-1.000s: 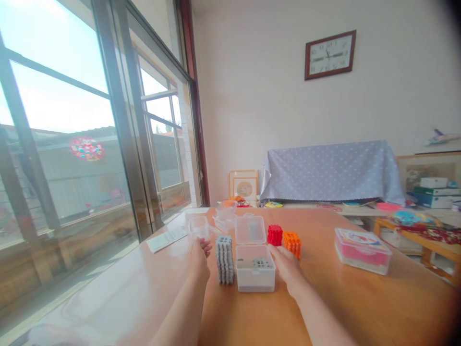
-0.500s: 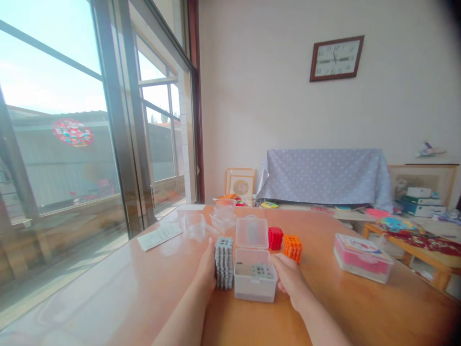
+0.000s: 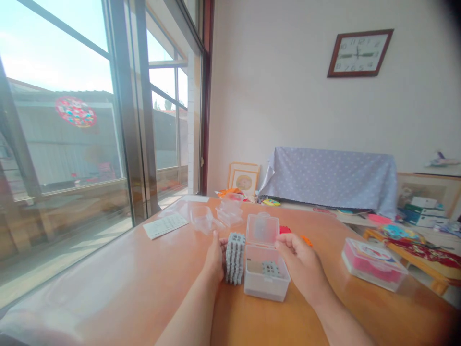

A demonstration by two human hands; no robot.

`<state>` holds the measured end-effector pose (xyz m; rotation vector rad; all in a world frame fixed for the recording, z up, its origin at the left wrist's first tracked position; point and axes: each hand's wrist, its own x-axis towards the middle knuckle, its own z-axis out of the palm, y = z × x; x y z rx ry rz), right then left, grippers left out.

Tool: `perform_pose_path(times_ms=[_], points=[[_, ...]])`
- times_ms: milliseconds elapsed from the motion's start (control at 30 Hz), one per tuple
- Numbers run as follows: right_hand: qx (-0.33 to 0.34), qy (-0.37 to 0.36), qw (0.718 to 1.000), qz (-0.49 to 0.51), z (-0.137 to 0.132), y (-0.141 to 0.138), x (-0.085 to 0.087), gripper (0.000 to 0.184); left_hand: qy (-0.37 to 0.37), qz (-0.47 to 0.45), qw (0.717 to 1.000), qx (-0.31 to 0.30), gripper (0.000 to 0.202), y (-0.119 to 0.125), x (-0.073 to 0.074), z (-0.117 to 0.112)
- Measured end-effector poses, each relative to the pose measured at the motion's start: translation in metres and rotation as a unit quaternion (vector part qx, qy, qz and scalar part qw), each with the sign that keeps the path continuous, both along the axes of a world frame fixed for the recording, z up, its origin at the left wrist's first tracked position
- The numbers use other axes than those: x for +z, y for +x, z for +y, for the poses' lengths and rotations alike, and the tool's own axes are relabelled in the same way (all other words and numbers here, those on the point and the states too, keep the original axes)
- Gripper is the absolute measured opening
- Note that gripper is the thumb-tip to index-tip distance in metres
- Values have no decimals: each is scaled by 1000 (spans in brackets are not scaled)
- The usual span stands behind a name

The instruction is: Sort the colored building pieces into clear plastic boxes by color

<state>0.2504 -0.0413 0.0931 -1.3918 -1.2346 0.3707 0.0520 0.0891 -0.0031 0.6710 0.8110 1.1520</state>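
My left hand [image 3: 215, 257] rests against the left side of an upright stack of grey toothed tiles [image 3: 235, 257] on the wooden table [image 3: 151, 283], fingers curled round it. Right beside the stack stands a small clear plastic box [image 3: 265, 278] with its lid [image 3: 262, 229] up and a grey tile lying inside. My right hand [image 3: 300, 263] hovers over the box's right side, fingers bent and pinched near the lid edge; nothing shows in them. Behind that hand peek a red block [image 3: 285, 229] and an orange block [image 3: 307, 240].
Several empty clear tubs [image 3: 212, 218] and a printed paper slip [image 3: 165, 225] lie farther back on the left. A lidded box with pink contents [image 3: 372, 263] sits at the right. A large window runs along the left; a cloth-covered bench and cluttered low table stand behind.
My view has turned left and closer. My right hand rose from the box's side to its lid edge, covering the red and orange blocks. My left hand stayed at the grey stack.
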Motion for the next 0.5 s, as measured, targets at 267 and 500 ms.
perform_pose_path(times_ms=[267,500], points=[[223,-62,940,-252,34,-42,69,37,-21,-35,999,6,69,-1,4,-1],[284,-152,853,-410,78,-50,85,59,-44,-46,998,26,63,-3,12,-8]])
